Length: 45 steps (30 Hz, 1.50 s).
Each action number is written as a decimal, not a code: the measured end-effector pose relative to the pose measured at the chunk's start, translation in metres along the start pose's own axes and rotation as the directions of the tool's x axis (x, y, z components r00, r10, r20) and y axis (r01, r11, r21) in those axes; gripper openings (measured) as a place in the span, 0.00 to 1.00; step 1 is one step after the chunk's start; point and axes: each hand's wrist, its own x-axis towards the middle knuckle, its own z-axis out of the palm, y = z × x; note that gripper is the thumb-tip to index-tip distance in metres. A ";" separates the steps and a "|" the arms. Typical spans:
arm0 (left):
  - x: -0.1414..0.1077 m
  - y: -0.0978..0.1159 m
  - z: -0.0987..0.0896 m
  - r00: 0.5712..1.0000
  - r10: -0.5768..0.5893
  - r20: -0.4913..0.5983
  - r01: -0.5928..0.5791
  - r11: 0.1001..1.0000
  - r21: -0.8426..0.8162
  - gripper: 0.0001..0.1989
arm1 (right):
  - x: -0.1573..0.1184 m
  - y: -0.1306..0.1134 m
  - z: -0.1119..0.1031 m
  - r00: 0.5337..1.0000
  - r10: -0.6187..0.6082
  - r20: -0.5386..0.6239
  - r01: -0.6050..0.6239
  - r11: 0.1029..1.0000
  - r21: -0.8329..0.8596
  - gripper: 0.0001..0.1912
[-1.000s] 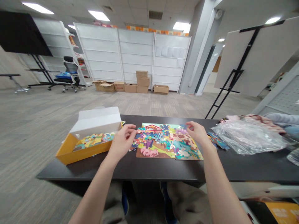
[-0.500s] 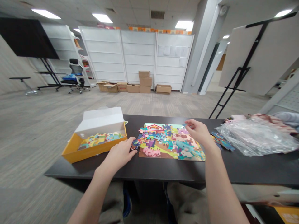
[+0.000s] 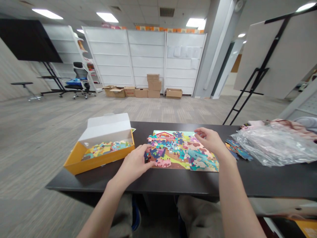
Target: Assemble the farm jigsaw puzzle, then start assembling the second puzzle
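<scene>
A colourful farm-scene jigsaw puzzle (image 3: 174,160) lies on the dark table, with a red barn, pink pig and white rabbits on it. My left hand (image 3: 135,162) is at its left edge, thumb and fingers closed around a dark blue puzzle piece (image 3: 148,156), partly hidden by the fingers. Over the puzzle's upper right corner is my right hand (image 3: 209,138), its fingertips pinched together; whatever they hold, if anything, is too small to make out. Loose puzzle pieces (image 3: 237,149) lie on the table just right of my right wrist.
An open yellow box (image 3: 99,165) with puzzle pieces (image 3: 106,148) inside stands at the left, its white lid raised. Crinkled clear plastic bags (image 3: 274,145) lie on the right of the table (image 3: 170,181). Cardboard boxes (image 3: 154,86) stand by the far shelves.
My left hand has moved right with the dark piece, from beside the puzzle to over its left edge. My right hand stays pinched near the upper right corner.
</scene>
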 end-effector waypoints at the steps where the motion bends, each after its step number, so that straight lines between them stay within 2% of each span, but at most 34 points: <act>1: 0.000 0.007 0.001 0.999 0.010 0.036 -0.010 1.000 0.004 0.27 | -0.001 -0.001 0.001 1.000 -0.005 0.028 0.005 1.000 0.010 0.13; 3: 0.000 0.017 0.002 0.992 0.028 0.122 -0.030 0.999 0.012 0.27 | -0.001 -0.004 0.002 0.995 -0.017 0.097 0.015 1.000 0.023 0.13; 5: 0.002 0.022 0.000 0.987 0.026 0.161 -0.030 0.999 0.022 0.26 | -0.002 -0.007 0.004 0.987 -0.032 0.156 0.029 0.999 0.022 0.13; 7: 0.005 0.020 -0.001 0.994 -0.009 0.108 0.005 0.999 0.036 0.25 | -0.001 -0.010 0.006 0.983 -0.048 0.178 0.045 0.999 0.018 0.12; 9: 0.012 0.016 -0.001 0.998 -0.061 -0.002 0.061 0.997 0.049 0.23 | -0.001 -0.014 0.008 0.981 -0.058 0.185 0.057 0.998 0.011 0.12; 13: 0.031 0.014 0.007 0.976 -0.142 -0.163 0.159 0.983 0.095 0.19 | 0.001 -0.025 0.014 0.970 -0.085 0.228 0.089 0.996 -0.004 0.11; 17: 0.049 0.027 0.017 0.965 -0.211 -0.158 0.243 0.946 0.215 0.18 | -0.001 -0.035 0.017 0.956 -0.093 0.280 0.089 0.996 0.027 0.11; 22: 0.061 0.038 0.019 0.952 -0.288 -0.101 0.305 0.902 0.306 0.15 | -0.007 -0.030 0.006 0.970 -0.053 0.235 0.050 0.999 0.018 0.12; 24: 0.064 0.038 0.019 0.968 -0.228 -0.104 0.250 0.917 0.310 0.15 | -0.008 -0.025 0.001 0.975 -0.038 0.220 0.036 0.999 0.010 0.12; 26: 0.069 0.035 0.020 0.992 -0.103 -0.076 0.121 0.949 0.293 0.17 | -0.009 -0.019 -0.002 0.976 -0.032 0.216 0.028 0.999 0.020 0.13; 29: 0.078 0.025 0.024 0.997 0.052 0.057 -0.065 0.964 0.258 0.26 | -0.011 -0.011 -0.005 0.977 -0.030 0.211 0.020 0.999 0.050 0.13; 32: 0.086 0.014 0.030 0.989 0.037 0.145 -0.074 0.963 0.258 0.29 | -0.014 -0.005 -0.010 0.977 -0.028 0.210 0.009 0.996 0.091 0.12; 35: 0.091 0.006 0.032 0.987 0.037 0.155 -0.073 0.970 0.231 0.26 | -0.019 0.000 -0.018 0.981 -0.025 0.190 0.001 0.992 0.125 0.13; 38: 0.090 0.008 0.032 0.991 0.081 0.105 -0.099 0.978 0.182 0.27 | -0.022 0.003 -0.024 0.990 -0.020 0.140 0.004 0.994 0.112 0.13; 41: 0.085 0.021 0.033 0.982 0.185 -0.028 -0.181 0.977 0.111 0.26 | -0.022 0.002 -0.024 0.991 0.000 0.133 -0.016 0.992 0.121 0.13; 43: 0.079 0.038 0.037 0.950 0.282 -0.136 -0.279 0.959 0.045 0.26 | -0.020 -0.001 -0.021 0.987 0.006 0.163 -0.034 0.984 0.172 0.13; 45: 0.071 0.058 0.044 0.909 0.365 -0.200 -0.373 0.928 -0.002 0.26 | -0.019 -0.007 -0.017 0.980 -0.012 0.197 -0.034 0.974 0.225 0.15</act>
